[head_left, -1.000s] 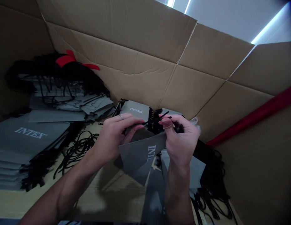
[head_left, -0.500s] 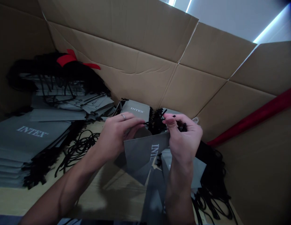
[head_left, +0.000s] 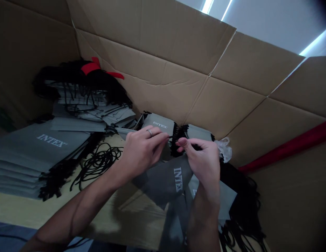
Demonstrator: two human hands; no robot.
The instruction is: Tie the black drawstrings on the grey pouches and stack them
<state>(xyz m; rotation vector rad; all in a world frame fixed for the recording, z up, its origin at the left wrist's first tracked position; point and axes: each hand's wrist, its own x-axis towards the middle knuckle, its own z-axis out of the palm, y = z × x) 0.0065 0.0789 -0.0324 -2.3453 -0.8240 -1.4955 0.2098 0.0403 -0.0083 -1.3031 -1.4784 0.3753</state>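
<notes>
My left hand (head_left: 142, 151) and my right hand (head_left: 202, 161) are held close together over a grey paper bag (head_left: 168, 180) printed INTEX. The fingers of both hands pinch a thin black cord (head_left: 171, 137) at the bag's top edge. A ring shows on my left hand. The bag hangs tilted below my hands, above a wooden surface. Behind my fingers stand more grey INTEX bags (head_left: 159, 123) with black cord handles.
A stack of flat grey INTEX bags (head_left: 34, 154) lies at the left, with another pile (head_left: 81, 101) and a red ribbon (head_left: 96, 67) behind it. Loose black cords (head_left: 99, 162) lie on the surface. Tall cardboard walls (head_left: 178, 70) surround everything. A red strip (head_left: 286, 147) crosses the right wall.
My hands have drawn closer together, the fingertips nearly meeting on the cord. The camera view has shifted, so everything sits a little further right.
</notes>
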